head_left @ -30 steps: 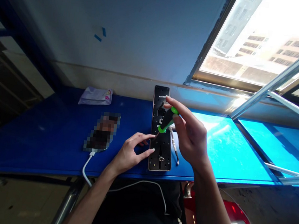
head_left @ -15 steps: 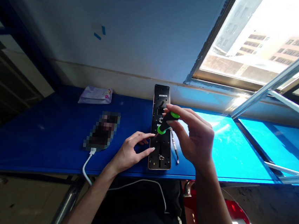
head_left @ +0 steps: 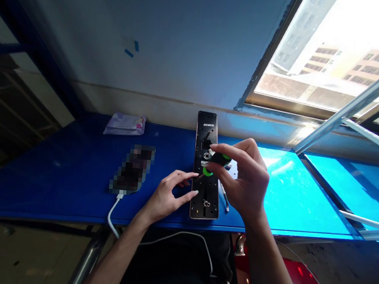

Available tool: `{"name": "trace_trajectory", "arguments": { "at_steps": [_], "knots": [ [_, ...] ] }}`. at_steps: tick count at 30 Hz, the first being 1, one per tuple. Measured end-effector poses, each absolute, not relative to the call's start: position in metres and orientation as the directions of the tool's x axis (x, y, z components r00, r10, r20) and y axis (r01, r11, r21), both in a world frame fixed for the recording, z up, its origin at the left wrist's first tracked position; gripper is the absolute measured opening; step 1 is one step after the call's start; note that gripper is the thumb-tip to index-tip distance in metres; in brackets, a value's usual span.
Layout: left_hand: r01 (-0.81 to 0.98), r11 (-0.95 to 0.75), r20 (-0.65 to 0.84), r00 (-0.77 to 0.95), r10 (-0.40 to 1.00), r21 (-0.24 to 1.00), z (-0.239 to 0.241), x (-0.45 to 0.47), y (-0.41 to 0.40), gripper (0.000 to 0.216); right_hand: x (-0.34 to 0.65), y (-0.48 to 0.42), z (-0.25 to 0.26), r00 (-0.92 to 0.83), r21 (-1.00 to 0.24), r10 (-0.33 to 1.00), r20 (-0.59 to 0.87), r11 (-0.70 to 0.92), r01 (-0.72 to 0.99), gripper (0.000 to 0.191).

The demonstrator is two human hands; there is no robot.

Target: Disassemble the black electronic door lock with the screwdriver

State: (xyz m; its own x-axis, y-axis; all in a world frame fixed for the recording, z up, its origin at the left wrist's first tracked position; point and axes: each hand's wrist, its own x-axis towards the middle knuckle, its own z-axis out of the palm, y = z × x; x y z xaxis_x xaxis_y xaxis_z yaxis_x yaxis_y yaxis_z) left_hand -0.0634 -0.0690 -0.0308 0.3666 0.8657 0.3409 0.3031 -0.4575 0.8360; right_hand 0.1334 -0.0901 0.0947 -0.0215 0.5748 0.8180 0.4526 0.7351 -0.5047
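Note:
A long black panel [head_left: 209, 190] with a thin bronze rim, like a door lock's back plate, lies lengthwise on the blue table. My right hand [head_left: 249, 177] grips a black-and-green screwdriver [head_left: 219, 162] between thumb and fingers. The tool is tilted, its shaft pointing down-left at the panel's left edge; whether the tip sits in a screw is too small to tell. My left hand [head_left: 169, 191] is open, with the index fingertip and thumb apart at the panel's left side, close to the tip. A short cable [head_left: 225, 196] with a plug hangs out along the panel's right side.
Left of the panel are a phone [head_left: 133, 168] on a white charging cable [head_left: 112, 210] and a lilac packet [head_left: 125, 124] by the wall. A metal ladder-like frame [head_left: 331, 129] leans at the right near the window. Something red [head_left: 288, 276] stands below the table edge.
My right hand has turned the screwdriver and tilted its handle lower. The left hand stays at the panel's edge. The whole view has shifted slightly.

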Motion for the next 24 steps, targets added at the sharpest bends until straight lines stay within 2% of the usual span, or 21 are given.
{"name": "trace_trajectory", "arguments": {
  "at_steps": [2, 5, 7, 11, 13, 19, 24],
  "knots": [
    [0.302, -0.451, 0.334, 0.367, 0.868, 0.840, -0.031, -0.064, -0.069, 0.042, 0.134, -0.091, 0.094, -0.049, -0.519, 0.599, 0.800, 0.729, 0.446, 0.031],
    [0.292, -0.446, 0.331, 0.367, 0.869, 0.846, -0.031, -0.064, -0.069, 0.042, 0.137, -0.092, 0.096, -0.195, -0.562, 0.644, 0.739, 0.750, 0.348, 0.043],
    [0.287, -0.448, 0.333, 0.371, 0.867, 0.846, -0.032, -0.064, -0.069, 0.042, 0.138, -0.092, 0.098, -0.219, -0.564, 0.645, 0.732, 0.754, 0.337, 0.045],
    [0.305, -0.453, 0.330, 0.377, 0.865, 0.838, -0.031, -0.064, -0.069, 0.046, 0.137, -0.092, 0.100, -0.091, -0.485, 0.599, 0.796, 0.721, 0.495, 0.027],
    [0.313, -0.440, 0.310, 0.388, 0.868, 0.841, -0.030, -0.064, -0.069, 0.049, 0.136, -0.092, 0.101, -0.101, -0.468, 0.595, 0.798, 0.716, 0.518, 0.024],
    [0.299, -0.393, 0.255, 0.409, 0.876, 0.869, -0.028, -0.064, -0.069, 0.047, 0.138, -0.098, 0.104, -0.348, -0.555, 0.647, 0.678, 0.762, 0.334, 0.043],
    [0.326, -0.373, 0.245, 0.373, 0.895, 0.869, -0.032, -0.064, -0.066, 0.052, 0.126, -0.099, 0.104, -0.324, -0.465, 0.571, 0.754, 0.813, 0.350, 0.027]
  ]
}}
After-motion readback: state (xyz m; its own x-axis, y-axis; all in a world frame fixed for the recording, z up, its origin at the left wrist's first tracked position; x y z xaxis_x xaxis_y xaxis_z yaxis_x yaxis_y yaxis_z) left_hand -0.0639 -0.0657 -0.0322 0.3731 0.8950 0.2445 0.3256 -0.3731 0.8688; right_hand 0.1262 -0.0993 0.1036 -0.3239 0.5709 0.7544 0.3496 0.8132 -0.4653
